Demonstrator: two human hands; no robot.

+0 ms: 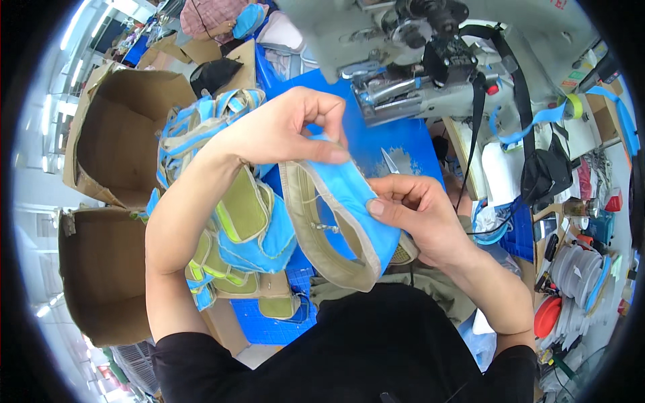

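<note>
Between my hands I hold up a blue and beige sewn fabric piece (336,178), bent into a loop with beige binding along its edges. My left hand (302,124) pinches its upper end between thumb and fingers. At its right edge, my right hand (416,215) grips the blue cloth with the thumb on top. Inside the loop a small metal fitting (327,228) shows, perhaps a zip pull, and a loose thread hangs nearby. A pointed metal blade (389,161) lies on the blue table (420,144) just beyond my right hand.
Stacked blue, beige and green mesh sewn pieces (245,208) lie left of my hands. Two open cardboard boxes (101,275) stand further left. An industrial sewing machine (416,87) overhangs the far side. Rolls of tape (581,272) sit at right. Another person (208,20) works at the far left.
</note>
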